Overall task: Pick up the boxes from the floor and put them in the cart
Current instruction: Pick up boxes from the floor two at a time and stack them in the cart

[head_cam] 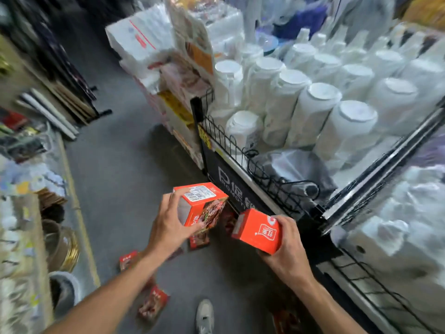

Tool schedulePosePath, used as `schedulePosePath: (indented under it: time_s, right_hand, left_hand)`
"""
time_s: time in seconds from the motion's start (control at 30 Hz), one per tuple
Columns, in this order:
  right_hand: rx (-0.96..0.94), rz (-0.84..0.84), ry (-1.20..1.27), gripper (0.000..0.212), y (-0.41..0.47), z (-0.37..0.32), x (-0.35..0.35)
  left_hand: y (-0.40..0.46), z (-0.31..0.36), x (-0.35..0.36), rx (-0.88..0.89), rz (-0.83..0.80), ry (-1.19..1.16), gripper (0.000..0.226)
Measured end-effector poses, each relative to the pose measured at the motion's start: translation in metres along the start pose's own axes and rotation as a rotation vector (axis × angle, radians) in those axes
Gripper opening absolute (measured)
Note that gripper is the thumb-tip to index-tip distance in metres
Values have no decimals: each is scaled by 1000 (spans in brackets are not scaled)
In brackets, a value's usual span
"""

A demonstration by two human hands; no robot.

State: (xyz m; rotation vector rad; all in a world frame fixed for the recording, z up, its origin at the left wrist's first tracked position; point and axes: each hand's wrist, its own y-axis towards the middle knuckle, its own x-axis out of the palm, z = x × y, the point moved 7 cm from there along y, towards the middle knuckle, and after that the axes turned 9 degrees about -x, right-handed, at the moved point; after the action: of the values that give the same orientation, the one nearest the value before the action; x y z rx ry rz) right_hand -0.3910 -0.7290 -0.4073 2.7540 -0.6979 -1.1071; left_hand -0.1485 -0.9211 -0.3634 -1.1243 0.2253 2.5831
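Boxes, red-orange and two in number, are held up above the grey floor (125,179), one in each hand. The left box (201,204) is tilted, its white barcode label turned up and its food-picture face turned toward the right; its long axis runs from the upper left down to the lower right. The left hand (168,225) grips it from the near left side, fingers curled over the top edge and thumb along the lower edge. The right box (258,231) lies just beside it, apart from it, with a broad face bearing a white logo turned up, tilted, its long axis running from upper left to lower right. The right hand (286,247) holds it from the near right, thumb over the upper corner and fingers wrapped underneath.

More red boxes lie on the floor below: one (198,239) directly under the left box, one (127,260) beside the left forearm, one (153,304) nearer the camera. A pale shoe (204,315) stands close by.

To the right rises a black wire-railed display stand (240,169) filled with wrapped stacks of white cups (313,112). Both held boxes are near its front panel.
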Motion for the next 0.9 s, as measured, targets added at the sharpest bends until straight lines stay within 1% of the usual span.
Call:
schedulePosePath:
  time_s: [0.2,0.3,0.47,0.63,0.8,0.9]
  right_hand:
    - [-134,67,-64,88,15,-70,-84]
    - [-169,83,-107,94,13,-89,-111]
    - [-169,162,-180,98,-8,-115,-153]
    - [-74,243,-298,101,-33,-136,-177]
    - [14,300,-400,99,-65,-163,-195]
    - [73,340,-456,101,-93,-176,-204]
  left_hand:
    - [-22,88,-70,118,52,12,90]
    - [-30,111,-88,164,61,14,90]
    - [-34,138,-108,242,78,-65,91]
    - [-29,151,-108,360,2,-77,91]
    - [-35,169,-103,491,-122,-181,90]
    - [-43,180,-90,576,-206,-205,90]
